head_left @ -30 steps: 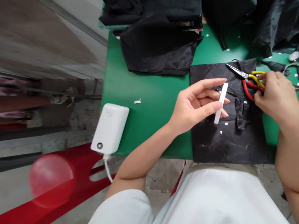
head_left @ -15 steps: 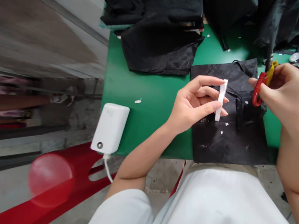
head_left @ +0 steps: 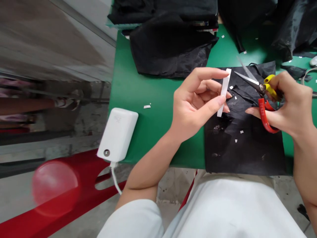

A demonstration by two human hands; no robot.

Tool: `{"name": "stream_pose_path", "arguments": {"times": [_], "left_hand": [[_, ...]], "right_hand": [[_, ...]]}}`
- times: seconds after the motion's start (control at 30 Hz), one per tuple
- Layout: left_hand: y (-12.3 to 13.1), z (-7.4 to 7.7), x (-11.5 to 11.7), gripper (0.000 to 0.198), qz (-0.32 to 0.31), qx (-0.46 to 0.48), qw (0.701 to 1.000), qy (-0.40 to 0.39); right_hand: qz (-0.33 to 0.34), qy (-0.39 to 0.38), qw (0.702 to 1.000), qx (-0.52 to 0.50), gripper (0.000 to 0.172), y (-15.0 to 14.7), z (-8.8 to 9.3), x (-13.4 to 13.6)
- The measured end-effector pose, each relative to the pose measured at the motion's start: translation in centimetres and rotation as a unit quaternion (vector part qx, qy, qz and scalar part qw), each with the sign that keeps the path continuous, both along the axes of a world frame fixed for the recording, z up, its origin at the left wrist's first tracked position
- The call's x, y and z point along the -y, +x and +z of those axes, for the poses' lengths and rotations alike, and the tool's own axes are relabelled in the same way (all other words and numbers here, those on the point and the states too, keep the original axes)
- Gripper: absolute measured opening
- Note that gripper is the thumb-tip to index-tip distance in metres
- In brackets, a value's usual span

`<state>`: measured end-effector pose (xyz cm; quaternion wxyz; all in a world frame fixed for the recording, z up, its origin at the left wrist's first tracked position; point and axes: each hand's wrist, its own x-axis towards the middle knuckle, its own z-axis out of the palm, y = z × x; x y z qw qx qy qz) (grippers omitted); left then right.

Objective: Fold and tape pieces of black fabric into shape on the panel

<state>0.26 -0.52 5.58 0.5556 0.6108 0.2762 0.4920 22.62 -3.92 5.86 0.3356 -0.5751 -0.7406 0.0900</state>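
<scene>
A narrow white strip [head_left: 224, 93] is pinched near upright between the thumb and fingers of my left hand [head_left: 195, 100]. My right hand [head_left: 291, 102] holds scissors [head_left: 260, 88] with one red and one yellow handle; their blades are spread and point toward the strip without touching it. Beneath both hands lies a flat black fabric piece [head_left: 242, 155] with dark straps and a few small white scraps [head_left: 241, 132] on it.
A white power bank [head_left: 118, 135] with a cable lies at the left edge of the green table [head_left: 158, 132]. Folded black cloth [head_left: 170, 49] sits at the back, with more dark material at the back right. A red stool [head_left: 74, 178] stands at lower left.
My left hand has moved left and slightly up with the strip. The scissors have swung round toward the strip, their blades now spread, as my right hand turned and shifted.
</scene>
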Motion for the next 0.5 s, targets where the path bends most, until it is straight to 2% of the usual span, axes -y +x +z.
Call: {"name": "stream_pose_path", "arguments": {"times": [0.2,0.5], "left_hand": [[0.27,-0.35,-0.21,0.027,0.023,-0.039,0.998,0.05],[0.49,-0.56,-0.13,0.025,0.015,-0.043,0.997,0.069]], "right_hand": [[0.016,0.032,0.999,0.041,0.035,-0.05,0.11,0.07],[0.009,0.079,0.994,0.07,0.031,0.04,-0.28,0.05]]}}
